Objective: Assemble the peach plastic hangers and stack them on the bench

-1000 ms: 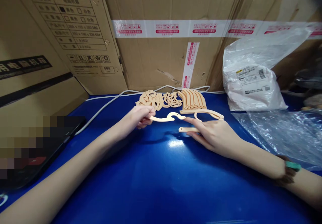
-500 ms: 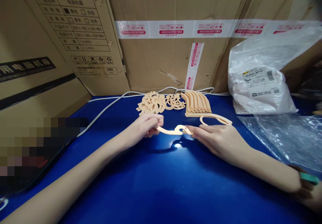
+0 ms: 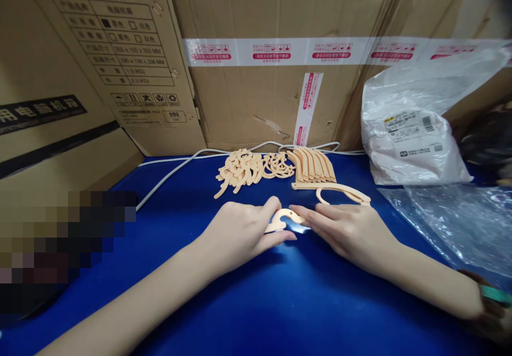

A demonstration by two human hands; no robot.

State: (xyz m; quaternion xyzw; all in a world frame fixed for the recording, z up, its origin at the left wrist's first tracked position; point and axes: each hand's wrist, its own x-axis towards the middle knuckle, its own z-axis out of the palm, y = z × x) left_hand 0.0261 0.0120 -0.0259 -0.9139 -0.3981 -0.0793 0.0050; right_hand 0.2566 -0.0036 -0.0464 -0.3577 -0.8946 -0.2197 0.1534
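A small curved peach plastic hook piece [image 3: 285,219] is pinched flat on the glossy blue table [image 3: 256,302] between the left hand [image 3: 240,233] and the right hand [image 3: 344,228]. Heaps of loose peach plastic pieces [image 3: 244,166] lie behind, untouched.

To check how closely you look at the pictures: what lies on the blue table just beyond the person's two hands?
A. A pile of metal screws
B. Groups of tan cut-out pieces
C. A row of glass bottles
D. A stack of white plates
B: beyond the left hand and right hand, tan cut-out pieces lie in groups on the blue table.
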